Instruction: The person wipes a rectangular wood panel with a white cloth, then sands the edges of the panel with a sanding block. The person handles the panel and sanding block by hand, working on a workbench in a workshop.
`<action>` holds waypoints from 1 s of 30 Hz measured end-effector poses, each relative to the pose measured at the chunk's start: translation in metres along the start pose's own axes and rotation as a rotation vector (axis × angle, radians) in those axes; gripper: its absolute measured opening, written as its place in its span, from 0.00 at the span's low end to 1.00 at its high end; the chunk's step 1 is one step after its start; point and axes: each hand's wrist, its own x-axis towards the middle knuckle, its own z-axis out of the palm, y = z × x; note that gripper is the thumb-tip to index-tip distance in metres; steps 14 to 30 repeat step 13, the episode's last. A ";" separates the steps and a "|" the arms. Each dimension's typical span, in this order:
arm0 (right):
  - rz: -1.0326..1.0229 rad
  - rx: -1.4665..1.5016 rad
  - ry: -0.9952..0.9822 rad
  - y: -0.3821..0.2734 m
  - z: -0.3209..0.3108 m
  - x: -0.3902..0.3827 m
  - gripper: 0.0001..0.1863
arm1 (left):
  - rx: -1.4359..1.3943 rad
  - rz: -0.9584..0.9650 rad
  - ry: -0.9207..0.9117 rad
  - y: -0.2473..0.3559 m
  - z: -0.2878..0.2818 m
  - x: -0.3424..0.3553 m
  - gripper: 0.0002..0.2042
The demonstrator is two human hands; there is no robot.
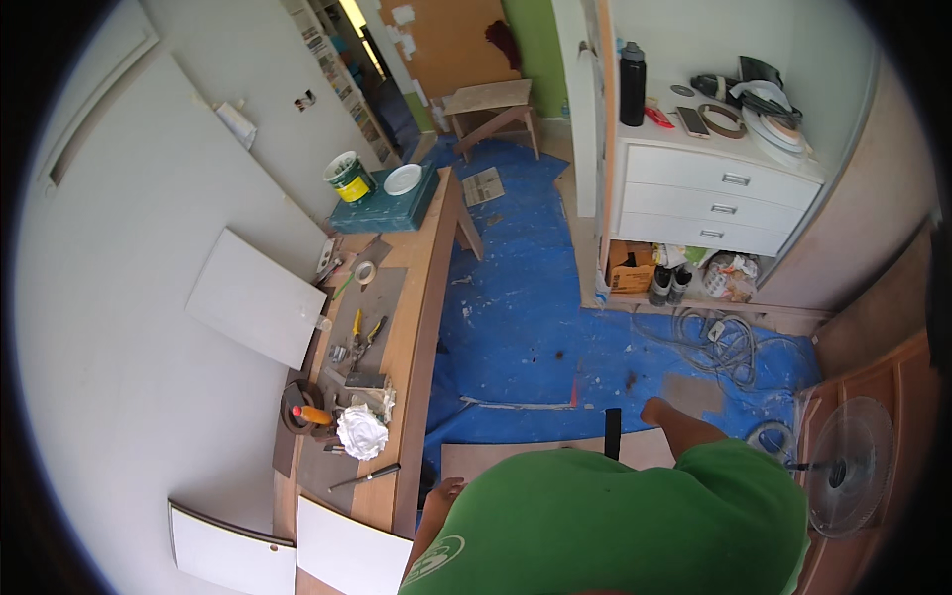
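At the bottom, my green shirt (615,516) hides much of what lies below it. My left hand (446,491) is at the left end of a light wooden board (486,456), its fingers bent inward; what they hold is hidden. On the other side, my right hand (654,409) reaches out past the board's far edge, and its fingers are too small to make out. A black strip (613,433) crosses that edge between my hands. Left of me, a long wooden bench (416,397) bears a crumpled white cloth (361,432), an orange-handled tool (312,415), a chisel-like tool (365,477) and pliers (373,331).
Blue sheeting (526,317) covers the floor. A paint bucket (349,177) stands on a green case (387,206) at the bench's far end. White drawers (714,188) fill the right alcove. Coiled cable (729,347) lies before it, and a fan (848,466) stands right. White panels (258,297) lean left.
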 end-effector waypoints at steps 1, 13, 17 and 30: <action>-0.050 -0.057 -0.154 0.022 0.000 -0.011 0.17 | 0.020 0.034 0.005 0.008 -0.001 0.009 0.18; -0.072 0.144 -0.054 0.008 0.016 -0.096 0.12 | 0.248 -0.385 -0.410 -0.081 0.032 0.163 0.20; -0.072 0.144 -0.054 0.008 0.016 -0.096 0.12 | 0.248 -0.385 -0.410 -0.081 0.032 0.163 0.20; -0.072 0.144 -0.054 0.008 0.016 -0.096 0.12 | 0.248 -0.385 -0.410 -0.081 0.032 0.163 0.20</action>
